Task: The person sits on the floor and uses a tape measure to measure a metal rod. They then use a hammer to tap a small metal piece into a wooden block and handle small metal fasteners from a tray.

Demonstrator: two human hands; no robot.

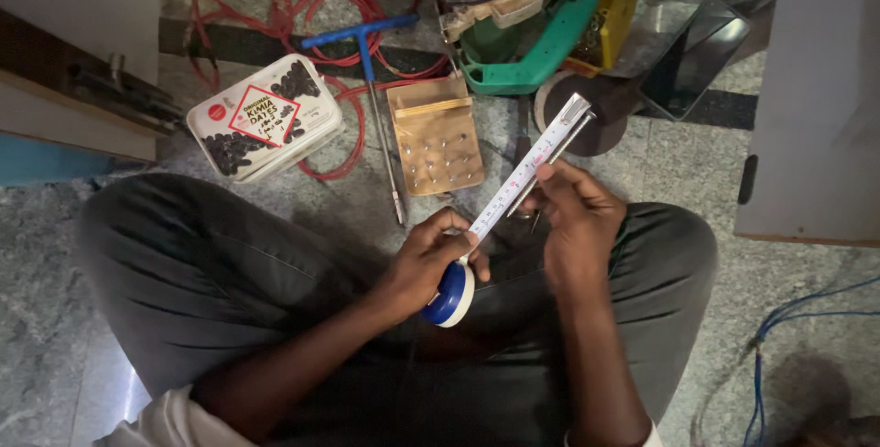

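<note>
In the head view, the left hand (431, 259) wraps its fingers (458, 247) around a round blue-and-white plastic tape measure case (452, 293), held over the lap. Its white tape blade (524, 172) runs up past the right hand (577, 218), whose fingers (561, 175) pinch a thin grey metal rod (550, 158) against the blade. Beyond the fingers, on the speckled stone floor (669, 167), lie a white rectangular box (263, 117) with its lid shut, a flat wooden block (435, 135) studded with small metal points, and a blue T-handled tool (371, 62).
</note>
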